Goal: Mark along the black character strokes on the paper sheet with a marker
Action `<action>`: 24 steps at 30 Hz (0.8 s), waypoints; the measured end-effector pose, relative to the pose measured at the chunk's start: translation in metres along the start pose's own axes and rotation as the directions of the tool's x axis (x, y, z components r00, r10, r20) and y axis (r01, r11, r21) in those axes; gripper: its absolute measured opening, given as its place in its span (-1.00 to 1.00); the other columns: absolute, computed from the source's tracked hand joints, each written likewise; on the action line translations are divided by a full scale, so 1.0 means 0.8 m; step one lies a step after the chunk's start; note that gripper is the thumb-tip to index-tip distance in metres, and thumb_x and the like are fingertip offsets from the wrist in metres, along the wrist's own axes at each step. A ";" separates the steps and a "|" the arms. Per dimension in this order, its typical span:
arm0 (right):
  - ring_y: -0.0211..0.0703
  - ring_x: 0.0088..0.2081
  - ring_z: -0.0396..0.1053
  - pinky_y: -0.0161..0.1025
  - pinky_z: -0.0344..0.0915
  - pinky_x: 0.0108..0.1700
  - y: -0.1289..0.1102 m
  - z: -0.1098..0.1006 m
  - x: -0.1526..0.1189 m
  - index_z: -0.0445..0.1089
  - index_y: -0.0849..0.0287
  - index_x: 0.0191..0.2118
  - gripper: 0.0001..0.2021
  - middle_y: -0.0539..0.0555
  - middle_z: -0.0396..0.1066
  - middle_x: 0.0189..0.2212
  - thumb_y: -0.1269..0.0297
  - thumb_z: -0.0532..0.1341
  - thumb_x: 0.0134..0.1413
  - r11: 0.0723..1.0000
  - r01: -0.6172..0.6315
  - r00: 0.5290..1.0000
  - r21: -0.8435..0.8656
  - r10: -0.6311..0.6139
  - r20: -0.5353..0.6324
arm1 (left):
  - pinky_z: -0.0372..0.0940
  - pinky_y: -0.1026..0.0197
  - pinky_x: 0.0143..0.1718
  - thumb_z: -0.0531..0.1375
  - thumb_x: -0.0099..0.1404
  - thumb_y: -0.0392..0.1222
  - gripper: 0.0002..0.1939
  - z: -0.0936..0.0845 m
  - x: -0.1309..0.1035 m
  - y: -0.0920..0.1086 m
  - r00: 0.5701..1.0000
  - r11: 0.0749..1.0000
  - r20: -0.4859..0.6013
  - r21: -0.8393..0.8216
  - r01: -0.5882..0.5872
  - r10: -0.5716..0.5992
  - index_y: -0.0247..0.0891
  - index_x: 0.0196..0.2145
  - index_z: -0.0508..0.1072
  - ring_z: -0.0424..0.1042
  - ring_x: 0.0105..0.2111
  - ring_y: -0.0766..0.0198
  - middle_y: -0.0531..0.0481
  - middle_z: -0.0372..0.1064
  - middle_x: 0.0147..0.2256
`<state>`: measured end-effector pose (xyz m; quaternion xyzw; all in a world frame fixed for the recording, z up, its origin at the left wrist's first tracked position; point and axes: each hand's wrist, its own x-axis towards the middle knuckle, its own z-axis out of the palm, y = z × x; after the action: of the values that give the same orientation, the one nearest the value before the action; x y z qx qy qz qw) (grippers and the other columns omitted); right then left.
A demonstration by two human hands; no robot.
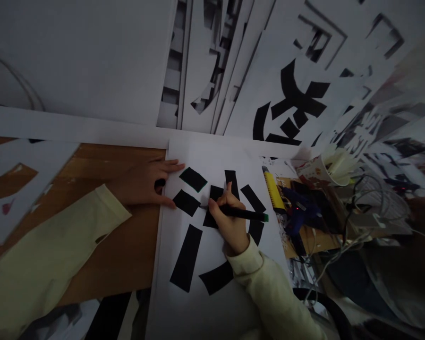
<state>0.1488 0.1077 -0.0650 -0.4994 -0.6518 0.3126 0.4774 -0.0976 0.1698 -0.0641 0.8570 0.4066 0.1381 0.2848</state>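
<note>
A white board (212, 302) lies on the wooden table, with several black shapes on it. My right hand (230, 222) grips a black marker pen (251, 215) with a green end, its tip pointing left over the middle of the board. Below that hand is a black shape (209, 219), partly covered. My left hand (147, 182) rests at the board's left edge, fingers spread. Its fingertips lie near two black pieces, an upper one (193, 179) with a thin green outline and a lower one (186, 203). A long black strip (186, 259) lies nearer to me.
To the right are a yellow utility knife (273, 190), a dark blue glue gun (300, 210), tangled cables and a paper cup (322, 170) of white sticks. Behind leans a white panel with black shapes (297, 99). Bare wood of the table (120, 245) shows at left.
</note>
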 end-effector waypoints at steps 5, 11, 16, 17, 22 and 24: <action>-0.37 -0.64 0.06 0.24 -0.27 0.37 -0.002 -0.001 -0.001 0.03 0.11 -0.62 -0.66 -0.22 0.03 -0.68 0.36 0.21 0.02 1.000 0.007 0.999 -0.001 -0.007 0.039 | -0.12 0.04 0.32 0.23 -0.03 0.40 -0.39 0.001 0.000 -0.002 1.000 1.000 -0.011 -0.002 -0.028 0.028 -0.19 -0.28 0.55 0.05 0.28 0.03 -0.01 0.11 0.26; -0.39 -0.66 0.07 0.19 -0.27 0.39 -0.002 0.000 -0.003 0.06 0.10 -0.63 -0.66 -0.23 0.06 -0.69 0.39 0.23 0.01 0.999 0.032 0.996 0.025 -0.034 0.088 | -0.12 0.04 0.32 0.24 -0.02 0.39 -0.41 0.002 -0.001 -0.002 0.999 0.999 -0.024 -0.013 -0.037 0.037 -0.19 -0.30 0.55 0.07 0.27 0.02 -0.01 0.12 0.26; -0.37 -0.65 0.08 0.18 -0.16 0.37 -0.002 0.001 -0.003 0.07 0.10 -0.62 -0.68 -0.22 0.09 -0.69 0.37 0.23 0.00 0.999 -0.001 1.000 0.035 0.001 -0.002 | -0.06 0.05 0.30 0.25 -0.02 0.38 -0.42 0.000 0.000 0.000 1.000 1.000 -0.009 -0.018 -0.013 0.013 -0.18 -0.29 0.56 0.06 0.27 0.04 0.01 0.12 0.26; -0.37 -0.64 0.09 0.19 -0.15 0.37 -0.002 0.001 -0.003 0.08 0.10 -0.62 -0.68 -0.22 0.09 -0.68 0.36 0.22 0.00 0.999 -0.007 1.000 0.032 0.008 -0.026 | -0.05 0.05 0.30 0.25 -0.03 0.38 -0.42 0.000 0.000 0.000 1.000 1.000 -0.007 -0.015 -0.014 0.014 -0.17 -0.30 0.56 0.07 0.27 0.04 0.02 0.11 0.26; -0.38 -0.63 0.09 0.21 -0.20 0.37 -0.002 0.001 -0.002 0.08 0.11 -0.61 -0.69 -0.22 0.08 -0.68 0.39 0.22 0.01 1.000 0.002 1.000 0.024 -0.002 -0.006 | -0.09 0.04 0.31 0.24 -0.03 0.39 -0.40 0.002 -0.001 -0.003 1.000 1.000 -0.020 -0.015 -0.024 0.024 -0.17 -0.26 0.56 0.07 0.27 0.03 0.02 0.11 0.26; -0.40 -0.64 0.08 0.20 -0.24 0.38 -0.002 0.001 -0.003 0.07 0.11 -0.62 -0.68 -0.23 0.07 -0.68 0.41 0.22 0.01 0.999 0.018 0.999 0.037 -0.019 0.028 | -0.09 0.04 0.31 0.25 -0.02 0.39 -0.40 0.002 -0.001 -0.003 1.000 1.000 -0.022 -0.020 -0.022 0.022 -0.17 -0.24 0.56 0.06 0.28 0.03 0.02 0.11 0.26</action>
<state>0.1473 0.1050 -0.0644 -0.4801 -0.6574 0.3269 0.4801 -0.0989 0.1695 -0.0668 0.8570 0.3988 0.1547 0.2874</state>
